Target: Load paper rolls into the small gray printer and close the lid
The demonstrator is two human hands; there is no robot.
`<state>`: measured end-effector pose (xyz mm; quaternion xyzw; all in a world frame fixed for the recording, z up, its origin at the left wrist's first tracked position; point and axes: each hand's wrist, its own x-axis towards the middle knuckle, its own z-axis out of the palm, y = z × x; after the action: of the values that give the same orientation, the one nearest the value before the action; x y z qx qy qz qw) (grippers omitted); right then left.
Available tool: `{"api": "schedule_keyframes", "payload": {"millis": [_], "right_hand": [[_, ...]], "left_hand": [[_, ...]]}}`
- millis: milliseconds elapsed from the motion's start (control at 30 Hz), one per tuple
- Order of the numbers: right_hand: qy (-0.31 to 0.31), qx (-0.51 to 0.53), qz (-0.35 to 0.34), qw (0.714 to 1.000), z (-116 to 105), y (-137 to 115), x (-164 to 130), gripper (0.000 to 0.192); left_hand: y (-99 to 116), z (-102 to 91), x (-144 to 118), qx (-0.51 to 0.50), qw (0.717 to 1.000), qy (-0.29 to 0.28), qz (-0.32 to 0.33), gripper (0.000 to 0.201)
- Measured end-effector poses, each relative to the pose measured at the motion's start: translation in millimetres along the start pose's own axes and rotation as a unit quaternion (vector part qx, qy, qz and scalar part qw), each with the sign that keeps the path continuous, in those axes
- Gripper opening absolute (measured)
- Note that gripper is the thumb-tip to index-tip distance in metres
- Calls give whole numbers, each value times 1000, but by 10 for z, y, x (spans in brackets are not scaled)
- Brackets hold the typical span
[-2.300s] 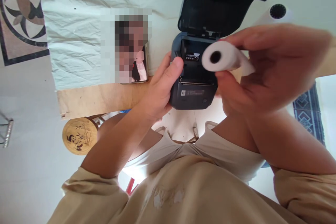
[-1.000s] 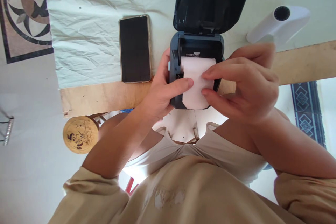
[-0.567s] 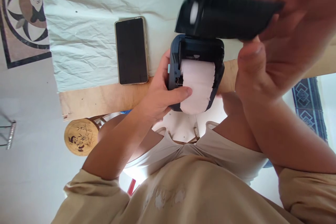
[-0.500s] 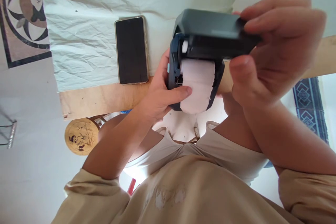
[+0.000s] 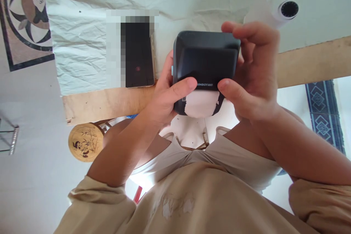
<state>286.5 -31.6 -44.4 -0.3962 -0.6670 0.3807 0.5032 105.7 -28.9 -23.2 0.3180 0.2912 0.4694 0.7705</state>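
Observation:
A dark label printer (image 5: 207, 64) is held between my hands over the table's front edge, its lid down. White label paper (image 5: 201, 104) with a ragged edge sticks out below the lid towards me. My left hand (image 5: 172, 89) grips the printer's left side, thumb on the lid's front edge. With my right hand (image 5: 253, 69) I hold its right side, thumb at the lid's lower right corner and index finger by the far corner. The other fingers of both hands are partly hidden. Left of the printer lies a phone (image 5: 139, 55), partly pixelated.
A pale cloth (image 5: 82, 44) covers the table, whose wooden edge (image 5: 104, 104) runs along the front. At the back right lies a white roll with a dark core (image 5: 289, 9). A round stool with a panda picture (image 5: 85, 142) stands at the lower left.
The printer's lid, raised before, is now down over the paper roll. My right hand has moved left and towards me with it. The white roll behind has come into view.

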Motion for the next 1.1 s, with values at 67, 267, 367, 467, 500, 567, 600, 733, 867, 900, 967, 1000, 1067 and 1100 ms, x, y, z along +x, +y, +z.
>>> {"api": "schedule_keyframes", "payload": {"millis": [67, 267, 367, 467, 500, 567, 600, 733, 867, 900, 967, 1000, 1067, 1100], "right_hand": [[-39, 68, 45, 996, 12, 6, -2, 69], [-31, 132, 95, 986, 17, -32, 17, 64], [-25, 144, 80, 986, 28, -42, 31, 60], [-23, 125, 80, 989, 36, -38, 36, 60], [-24, 118, 84, 989, 36, -35, 35, 61], [-24, 108, 88, 990, 32, -29, 32, 62], [-25, 106, 89, 990, 29, -26, 32, 62], [-30, 103, 88, 990, 15, -13, 35, 62], [-38, 97, 86, 991, 3, -8, 37, 63], [-39, 98, 86, 991, 1, -7, 35, 64], [-39, 99, 87, 990, 0, -3, 28, 64], [-39, 97, 90, 990, 1, -1, 23, 65], [-34, 83, 93, 992, 6, 5, 14, 67], [-30, 75, 93, 992, 8, 7, 10, 67]], "left_hand": [[1, 1, 8, 5, 1000, -3, -14, 36], [18, 7, -4, 18, 999, 2, -27, 27], [33, 2, -8, 20, 999, 13, -32, 21], [48, -11, -6, 24, 998, 21, -47, 23], [51, -14, -6, 27, 998, 20, -51, 25], [51, -13, -5, 31, 998, 20, -46, 25], [49, -11, -5, 33, 998, 21, -42, 24], [42, 5, -1, 24, 999, 20, -37, 26], [40, 34, 23, 1, 999, 27, -45, 30], [40, 45, 30, -4, 998, 32, -47, 31], [41, 67, 42, -20, 997, 36, -67, 34], [43, 76, 47, -30, 996, 37, -79, 36], [48, 89, 56, -40, 993, 46, -97, 39], [49, 94, 60, -41, 993, 57, -98, 41]]}}
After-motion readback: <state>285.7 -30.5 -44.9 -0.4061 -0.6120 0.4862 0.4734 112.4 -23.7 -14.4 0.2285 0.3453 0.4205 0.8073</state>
